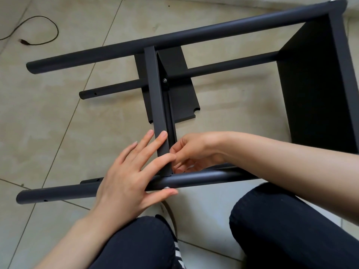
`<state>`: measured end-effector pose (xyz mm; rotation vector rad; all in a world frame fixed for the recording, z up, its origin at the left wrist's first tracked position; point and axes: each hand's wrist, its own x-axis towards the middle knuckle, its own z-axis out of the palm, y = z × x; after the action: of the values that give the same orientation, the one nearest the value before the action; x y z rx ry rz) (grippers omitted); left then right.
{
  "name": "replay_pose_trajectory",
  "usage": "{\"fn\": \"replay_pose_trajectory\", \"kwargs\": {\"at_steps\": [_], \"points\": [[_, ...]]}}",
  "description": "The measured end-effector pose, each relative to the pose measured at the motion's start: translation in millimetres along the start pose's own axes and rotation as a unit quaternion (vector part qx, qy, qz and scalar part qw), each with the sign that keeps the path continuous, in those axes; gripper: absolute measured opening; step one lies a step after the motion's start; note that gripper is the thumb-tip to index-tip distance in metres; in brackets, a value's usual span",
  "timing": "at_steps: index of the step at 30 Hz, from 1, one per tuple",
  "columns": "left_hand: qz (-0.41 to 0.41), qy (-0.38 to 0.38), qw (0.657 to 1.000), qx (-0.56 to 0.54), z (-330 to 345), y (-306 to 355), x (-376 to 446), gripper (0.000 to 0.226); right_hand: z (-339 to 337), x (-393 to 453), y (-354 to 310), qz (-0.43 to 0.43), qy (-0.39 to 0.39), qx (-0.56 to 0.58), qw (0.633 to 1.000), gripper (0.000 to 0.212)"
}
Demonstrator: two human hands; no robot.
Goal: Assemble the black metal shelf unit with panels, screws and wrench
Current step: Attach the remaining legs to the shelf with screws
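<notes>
Head view: the black metal shelf unit (pixel 194 78) lies on its side on the tiled floor (pixel 58 123), filling the middle and right of the frame. One panel (pixel 314 84) is already fixed at the right end. A second, narrower panel (pixel 155 98) stands edge-on in the centre, running from the upper tube (pixel 136 47) down to the near tube (pixel 58 193) at the bottom of the frame.

The left hand (pixel 132 171) is spread flat, its fingers laid along the centre panel's edge, its palm over the near tube and its thumb just beside a silver screw head (pixel 166 187) seated in that tube. The right hand (pixel 191 152) reaches in from the right behind the panel with its fingertips pinched together at the joint; what they hold, if anything, is hidden by the panel. Another screw (pixel 165 80) shows higher up on the panel. No wrench is in sight. A loose cable (pixel 38 30) lies at the upper left of the frame.

Likely risks from here: the screw appears only hand-started, so if the left hand eases off, the panel could tilt and the threads cross. A small part pinched blind behind the panel could slip and drop to the floor. Fingers close to the panel's edge could get nipped if the tube rolls.
</notes>
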<state>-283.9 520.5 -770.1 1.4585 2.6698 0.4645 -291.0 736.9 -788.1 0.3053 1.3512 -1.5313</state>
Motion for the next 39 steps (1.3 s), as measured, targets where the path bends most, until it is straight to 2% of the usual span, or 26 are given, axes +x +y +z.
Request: {"fn": "replay_pose_trajectory", "kwargs": {"at_steps": [3, 7, 13, 15, 21, 24, 29, 39], "points": [[-0.001, -0.002, 1.0, 0.002, -0.1, -0.2, -0.4, 0.059, 2.5, 2.6, 3.9, 0.004, -0.002, 0.0, 1.0, 0.024], [-0.004, -0.002, 1.0, 0.004, -0.9, 0.6, -0.3, 0.058, 3.8, 1.7, 6.8, 0.004, -0.01, -0.001, 1.0, 0.01], [-0.003, 0.0, 1.0, 0.007, -2.0, 1.8, 0.1, 0.058, 1.0, 0.0, 6.3, 0.024, -0.05, 0.042, 0.998, 0.013], [-0.002, 0.001, 1.0, 0.008, -2.0, 1.8, 0.3, 0.058, -0.9, -2.4, 5.4, 0.033, -0.058, 0.045, 0.997, 0.007], [-0.002, 0.005, 1.0, 0.003, -1.8, 1.7, 0.8, 0.057, -4.0, -3.1, 6.4, 0.027, -0.045, 0.048, 0.997, 0.006], [-0.004, 0.005, 1.0, 0.002, -1.9, 1.6, 0.3, 0.057, -1.8, -1.0, 6.5, 0.021, -0.034, 0.008, 0.999, 0.01], [-0.003, 0.004, 1.0, 0.005, -1.8, 1.5, 0.4, 0.056, 2.4, 2.1, 8.4, 0.018, -0.006, -0.031, 0.999, 0.005], [0.002, -0.001, 1.0, 0.008, -2.2, 0.7, 0.3, 0.061, -2.4, -4.3, 7.8, -0.017, -0.021, 0.002, 1.0, 0.01]]}}
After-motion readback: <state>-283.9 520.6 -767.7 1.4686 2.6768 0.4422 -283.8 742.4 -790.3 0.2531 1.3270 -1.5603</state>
